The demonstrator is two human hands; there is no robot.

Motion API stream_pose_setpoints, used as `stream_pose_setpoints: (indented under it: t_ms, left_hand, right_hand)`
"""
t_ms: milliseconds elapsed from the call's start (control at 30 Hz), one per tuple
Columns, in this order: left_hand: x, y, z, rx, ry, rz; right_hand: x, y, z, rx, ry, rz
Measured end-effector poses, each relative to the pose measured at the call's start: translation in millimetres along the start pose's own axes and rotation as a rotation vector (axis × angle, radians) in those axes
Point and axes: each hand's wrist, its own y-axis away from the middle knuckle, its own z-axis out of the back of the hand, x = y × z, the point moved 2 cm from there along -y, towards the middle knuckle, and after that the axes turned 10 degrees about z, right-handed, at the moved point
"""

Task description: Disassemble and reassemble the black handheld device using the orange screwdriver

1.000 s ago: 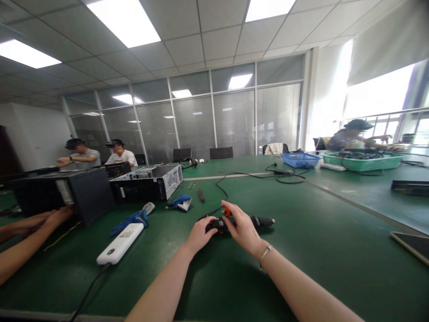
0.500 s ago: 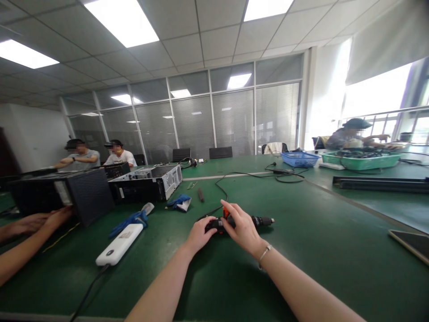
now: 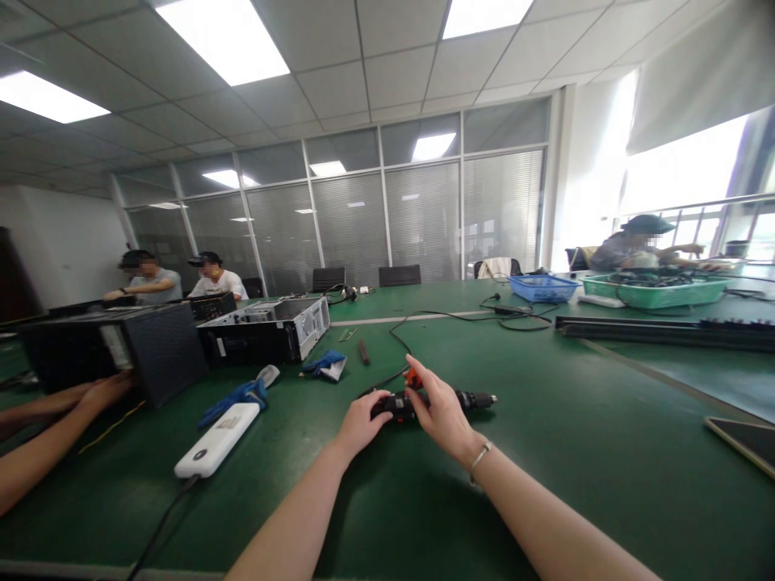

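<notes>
A black electric screwdriver [image 3: 400,406] with an orange part [image 3: 413,378] on its top lies sideways on the green table, its tip toward the right. My left hand [image 3: 363,420] is closed round its rear end, thumb on the near side. My right hand [image 3: 441,410] grips the middle of the body, with the index finger stretched up beside the orange part. The palm and fingers hide some of the tool. A black cord [image 3: 387,378] runs from behind the left hand to the far side of the table.
To the left are a white power strip [image 3: 218,440], blue gloves [image 3: 233,402], an open computer case [image 3: 266,339] and a dark case [image 3: 163,351] with another person's hands [image 3: 106,395] in it. Blue basket [image 3: 543,288], green basket [image 3: 659,294], long black rail [image 3: 635,332] and phone [image 3: 747,440] lie right.
My right hand has shifted slightly, and more of the orange part shows. The long black rail on the right has slid left. The left hand stays in place.
</notes>
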Motion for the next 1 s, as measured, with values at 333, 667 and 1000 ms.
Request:
stream_pose_setpoints:
  t_ms: [333,667,1000]
  left_hand:
    - [-1,1,2.7,0.014,-0.007,-0.005]
    - [-5,0,2.8,0.016,-0.004,0.005]
    - [3,-2,1.2,-0.005,-0.012,0.009]
  right_hand:
    - [-7,6,0,-0.132,0.004,-0.093]
    - [8,2,-4,0.187,-0.065,0.019]
    - [19,11,-21,0.672,-0.071,0.099]
